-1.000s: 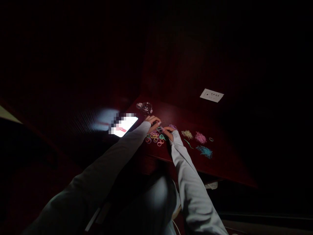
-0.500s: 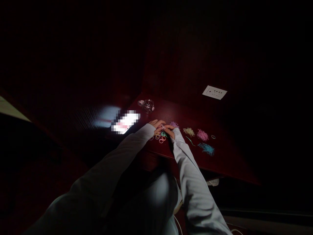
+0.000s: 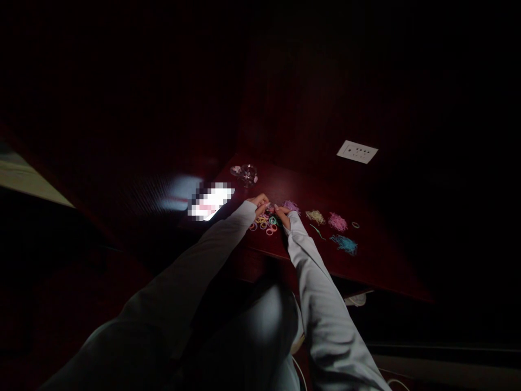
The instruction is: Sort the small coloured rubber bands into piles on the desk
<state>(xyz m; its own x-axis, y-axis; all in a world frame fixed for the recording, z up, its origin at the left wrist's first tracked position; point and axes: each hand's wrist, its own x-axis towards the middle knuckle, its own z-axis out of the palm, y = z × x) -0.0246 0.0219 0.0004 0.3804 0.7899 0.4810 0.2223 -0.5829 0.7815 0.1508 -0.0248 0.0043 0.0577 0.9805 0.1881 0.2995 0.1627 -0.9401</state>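
In a dark room my left hand (image 3: 259, 202) and my right hand (image 3: 282, 215) meet fingertip to fingertip above a scatter of small coloured rings (image 3: 264, 223) on a dark red table (image 3: 309, 255). Both hands pinch something tiny between them, too small to name. Both arms wear pale grey sleeves. Right of my hands lie little heaps of thin bands: purple (image 3: 290, 206), yellow (image 3: 315, 216), pink (image 3: 337, 221) and blue (image 3: 345, 244).
A lit phone screen (image 3: 211, 201) glows left of my hands. A small clear container (image 3: 245, 174) stands behind them. A white wall plate (image 3: 357, 151) sits at the back right. A single ring (image 3: 355, 225) lies beyond the pink heap.
My hands have drawn slightly closer together and shifted a little up and right in view. The heaps and the phone stay where they were.
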